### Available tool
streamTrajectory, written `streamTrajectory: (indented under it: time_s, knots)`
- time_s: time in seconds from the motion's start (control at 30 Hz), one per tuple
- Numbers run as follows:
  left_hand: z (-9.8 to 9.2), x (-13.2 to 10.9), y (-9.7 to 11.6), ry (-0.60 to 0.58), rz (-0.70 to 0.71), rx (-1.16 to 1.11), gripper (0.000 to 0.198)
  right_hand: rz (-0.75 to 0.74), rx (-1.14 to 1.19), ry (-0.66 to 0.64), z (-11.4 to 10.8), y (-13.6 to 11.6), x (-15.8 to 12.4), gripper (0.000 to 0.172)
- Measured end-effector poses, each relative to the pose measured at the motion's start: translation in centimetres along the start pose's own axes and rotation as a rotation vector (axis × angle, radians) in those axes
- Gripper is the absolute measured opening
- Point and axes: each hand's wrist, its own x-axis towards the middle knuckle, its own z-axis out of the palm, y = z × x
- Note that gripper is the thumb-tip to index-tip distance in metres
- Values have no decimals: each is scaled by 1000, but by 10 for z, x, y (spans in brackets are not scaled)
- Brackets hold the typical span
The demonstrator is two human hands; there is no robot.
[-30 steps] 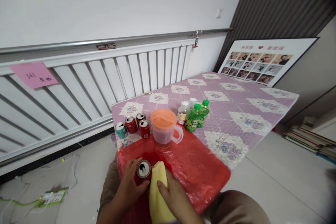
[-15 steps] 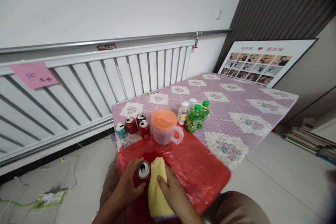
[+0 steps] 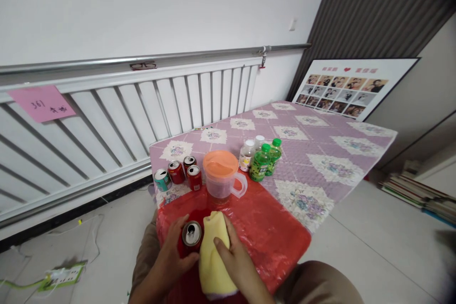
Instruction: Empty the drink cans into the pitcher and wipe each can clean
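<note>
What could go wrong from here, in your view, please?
The opened red drink can is between the left hand and the yellow cloth held in the right hand, so a nudge might tip it and spill any remaining liquid. The orange-lidded pitcher is just beyond, so a forward reach might knock it.

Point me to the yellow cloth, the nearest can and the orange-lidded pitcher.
Yellow cloth (image 3: 211,265): head view, middle of its uncovered side.
Nearest can (image 3: 193,237): head view, silver top.
Orange-lidded pitcher (image 3: 218,186): head view, translucent body.
</note>
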Motion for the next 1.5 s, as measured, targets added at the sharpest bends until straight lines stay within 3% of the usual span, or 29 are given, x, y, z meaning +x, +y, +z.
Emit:
streamTrajectory:
  time_s: [0.13, 0.3, 0.43, 0.6, 0.9, 1.23, 1.5]
  knots:
    - [6, 0, -5, 34, 0, -38, 63, 10, 49, -53, 0, 0, -2, 53]
    - [-3, 3, 8, 25, 38, 70, 57, 61, 66, -85, 1, 7, -4, 54]
    - [-8, 4, 16, 20, 36, 140, 58, 152, 344, -140, 1, 1, -5, 61]
    - [-5, 6, 9, 14, 25, 77, 61, 223, 574, -130, 2, -14, -5, 68]
    - [-12, 13, 11, -99, -24, -11, 61, 292, 440, -165, 10, 8, -5, 51]
    - [-12, 14, 3, -142, -21, -60, 60, 265, 654, -132, 7, -19, -2, 58]
    - [-17, 18, -3, -207, -3, -40, 70, 302, 486, -137, 11, 0, -4, 46]
